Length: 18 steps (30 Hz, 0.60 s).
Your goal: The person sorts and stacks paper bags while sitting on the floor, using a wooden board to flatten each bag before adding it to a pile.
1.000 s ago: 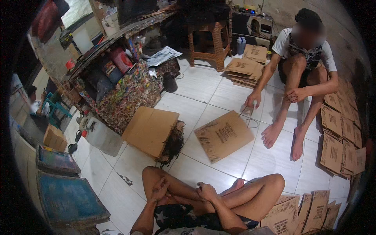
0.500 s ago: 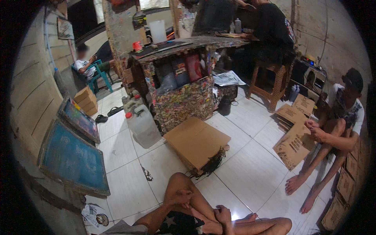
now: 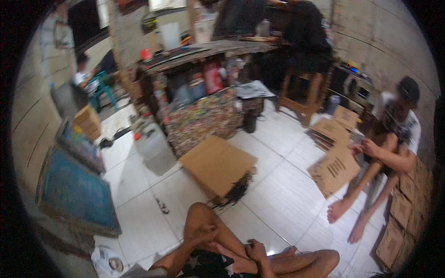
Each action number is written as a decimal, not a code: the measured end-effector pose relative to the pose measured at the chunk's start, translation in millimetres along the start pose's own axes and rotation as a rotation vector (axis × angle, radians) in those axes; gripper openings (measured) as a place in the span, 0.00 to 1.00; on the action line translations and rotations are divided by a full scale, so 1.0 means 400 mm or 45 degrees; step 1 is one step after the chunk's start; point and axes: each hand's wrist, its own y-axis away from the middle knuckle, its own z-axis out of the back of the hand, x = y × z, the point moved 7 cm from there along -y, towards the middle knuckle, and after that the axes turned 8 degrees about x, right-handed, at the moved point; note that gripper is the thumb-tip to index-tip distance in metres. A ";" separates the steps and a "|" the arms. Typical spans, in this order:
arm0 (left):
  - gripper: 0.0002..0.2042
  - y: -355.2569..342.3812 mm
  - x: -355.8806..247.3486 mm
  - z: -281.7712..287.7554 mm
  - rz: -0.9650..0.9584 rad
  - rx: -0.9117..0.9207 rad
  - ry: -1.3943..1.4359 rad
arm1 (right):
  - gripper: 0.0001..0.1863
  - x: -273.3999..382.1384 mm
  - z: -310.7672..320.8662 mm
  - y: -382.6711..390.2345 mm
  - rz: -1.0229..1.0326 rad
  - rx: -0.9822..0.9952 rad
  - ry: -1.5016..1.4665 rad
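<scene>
I sit cross-legged on the tiled floor. My left hand (image 3: 207, 235) rests against my raised left leg (image 3: 204, 220), its fingers loosely apart and nothing visible in it. Lower down, my right hand (image 3: 256, 251) lies on my legs with relaxed, slightly bent fingers, and no object shows in it either. Motion blur softens the finger detail of both. In front of my legs, touched by neither hand, is a stack of flat brown cardboard (image 3: 218, 162), with a tangle of black cords (image 3: 238, 185) at its near right corner.
A co-worker (image 3: 401, 125) sits at right beside printed cardboard pieces (image 3: 336, 169); another person (image 3: 303, 32) is behind the paint-spattered workbench (image 3: 199, 118). A third sits far left. Blue framed screens (image 3: 79, 192) lean at left, near a translucent jerrycan (image 3: 155, 150). A wooden stool (image 3: 301, 99) stands behind.
The whole view has shifted, so the room appears farther left and slightly blurred. My hands stay resting on my legs, and the cardboard stack stays in place.
</scene>
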 end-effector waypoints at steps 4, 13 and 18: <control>0.21 0.032 -0.048 0.004 0.013 -0.169 -0.223 | 0.21 -0.058 0.006 -0.023 -0.093 0.082 -0.065; 0.26 0.007 -0.032 -0.012 -0.046 -0.264 -0.171 | 0.22 -0.106 -0.031 -0.044 -0.048 0.080 0.012; 0.38 -0.008 -0.001 -0.017 0.035 -0.127 -0.131 | 0.21 -0.064 -0.012 -0.032 -0.142 0.137 0.005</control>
